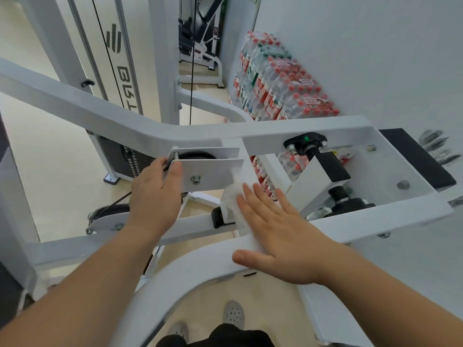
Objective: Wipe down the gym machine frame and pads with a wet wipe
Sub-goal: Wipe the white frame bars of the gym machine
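Observation:
The white gym machine frame (105, 113) runs across the view, with a curved white bar (190, 266) close below me. My right hand (278, 236) lies flat, fingers spread, pressing a white wet wipe (234, 199) against a short white frame post near the centre. My left hand (156, 194) grips the end of a white pulley bracket plate (213, 171), thumb on the near face. A black pad (416, 159) sits at the right end of the frame.
Stacked packs of bottled water (275, 81) stand against the white wall at the back right. The weight stack (125, 156) and its tall white column with a black cable rise at the left. My feet in grey shoes (233, 314) stand on the beige floor below.

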`<state>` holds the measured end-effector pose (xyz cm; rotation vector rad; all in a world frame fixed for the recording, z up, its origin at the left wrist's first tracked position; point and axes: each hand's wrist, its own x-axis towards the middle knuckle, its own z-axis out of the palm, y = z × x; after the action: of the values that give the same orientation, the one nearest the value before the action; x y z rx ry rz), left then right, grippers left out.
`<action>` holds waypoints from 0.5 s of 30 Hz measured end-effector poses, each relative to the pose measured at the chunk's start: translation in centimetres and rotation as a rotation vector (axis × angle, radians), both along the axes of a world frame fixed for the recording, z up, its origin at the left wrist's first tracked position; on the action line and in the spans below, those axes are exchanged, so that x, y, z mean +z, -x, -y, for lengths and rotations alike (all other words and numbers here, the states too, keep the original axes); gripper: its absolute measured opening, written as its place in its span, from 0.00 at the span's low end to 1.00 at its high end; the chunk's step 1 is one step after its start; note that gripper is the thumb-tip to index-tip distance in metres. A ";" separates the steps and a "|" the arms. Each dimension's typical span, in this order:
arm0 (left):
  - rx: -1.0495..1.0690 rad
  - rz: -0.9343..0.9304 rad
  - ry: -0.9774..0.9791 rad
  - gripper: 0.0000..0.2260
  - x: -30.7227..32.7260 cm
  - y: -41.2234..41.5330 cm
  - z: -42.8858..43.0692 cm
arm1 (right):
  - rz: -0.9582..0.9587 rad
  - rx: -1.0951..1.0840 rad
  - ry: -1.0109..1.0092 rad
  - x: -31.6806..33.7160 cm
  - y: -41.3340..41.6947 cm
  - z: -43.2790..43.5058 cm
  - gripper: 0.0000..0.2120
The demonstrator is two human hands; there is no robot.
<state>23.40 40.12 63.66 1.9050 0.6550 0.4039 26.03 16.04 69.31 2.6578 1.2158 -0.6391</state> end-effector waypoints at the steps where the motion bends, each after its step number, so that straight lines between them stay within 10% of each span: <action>1: 0.003 -0.001 -0.001 0.27 0.0 0.0 0.0 | 0.008 -0.034 -0.003 -0.2 -0.6 0.1 0.48; 8: 0.013 -0.025 0.153 0.12 0.7 0.0 -0.5 | -0.162 -0.395 -0.362 -0.3 -5.9 -5.2 0.55; 15: -0.037 -0.057 0.210 0.16 1.7 0.1 -1.8 | 0.089 0.016 -0.241 0.0 -3.3 -9.3 0.49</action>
<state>23.34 41.96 65.38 1.7314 0.6719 0.2476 29.33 25.33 69.27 2.8299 1.3663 -0.3888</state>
